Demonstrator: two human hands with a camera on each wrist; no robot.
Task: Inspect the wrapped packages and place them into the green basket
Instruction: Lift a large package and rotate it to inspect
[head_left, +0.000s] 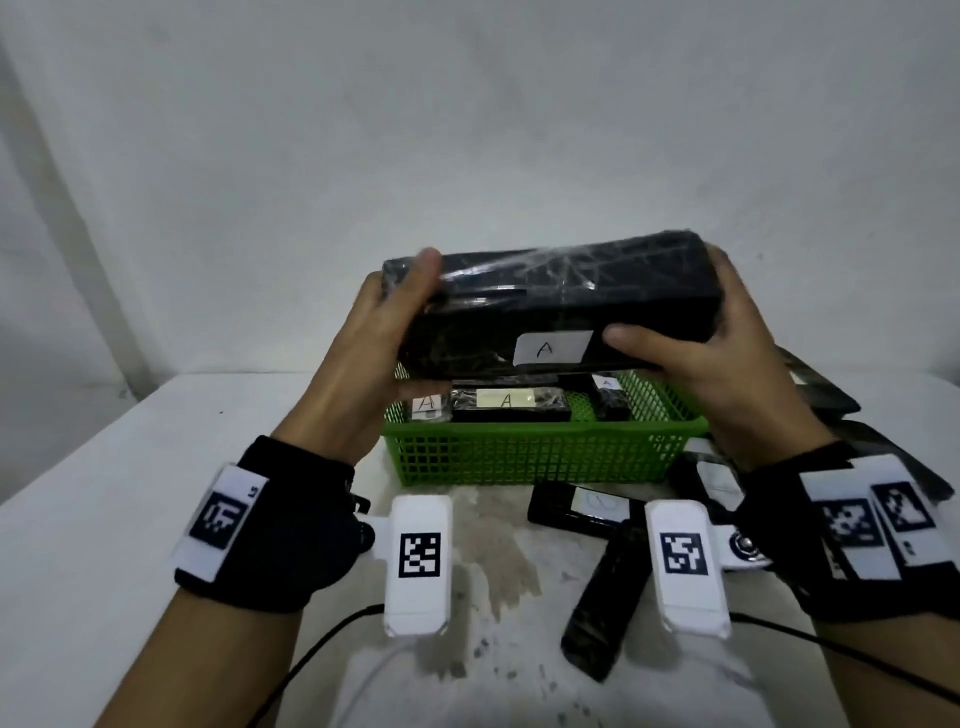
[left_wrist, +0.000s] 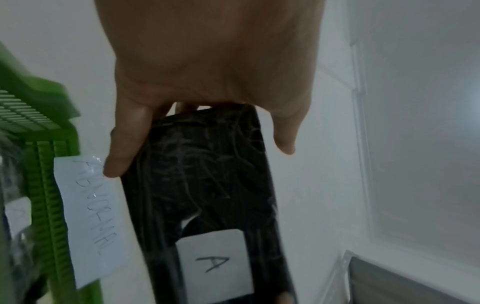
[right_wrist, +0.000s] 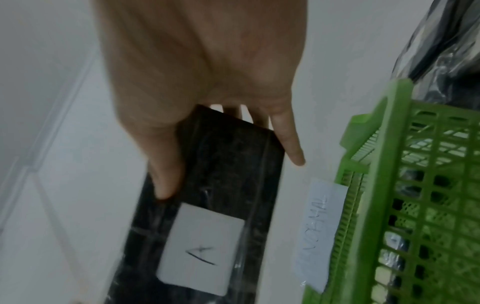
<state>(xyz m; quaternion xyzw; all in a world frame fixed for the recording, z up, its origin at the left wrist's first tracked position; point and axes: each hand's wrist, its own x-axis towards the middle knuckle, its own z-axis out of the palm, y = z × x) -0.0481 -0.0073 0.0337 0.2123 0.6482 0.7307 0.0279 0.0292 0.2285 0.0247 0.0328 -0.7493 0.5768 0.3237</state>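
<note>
both hands, left hand (head_left: 374, 332) and right hand (head_left: 711, 358), clasp the ends of a black wrapped package (head_left: 550, 301) above the green basket (head_left: 540, 457); best kept level while lowering, fingers clearing the rim.

White table (head_left: 130, 493) — green basket (head_left: 540, 454), loose black packages (head_left: 605, 613).

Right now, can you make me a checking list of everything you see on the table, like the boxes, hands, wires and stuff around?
Surface: white table, stained near the front middle.
Job's things: big black wrapped package marked A, held above the green basket; three smaller packages marked A lie inside.
Clutter: more black packages lie on the table, in front of the basket and to its right.
Hands: left hand and right hand grip the big package's ends.
Cables: black cable beside the left wrist.
Surroundings: plain white wall.
</note>
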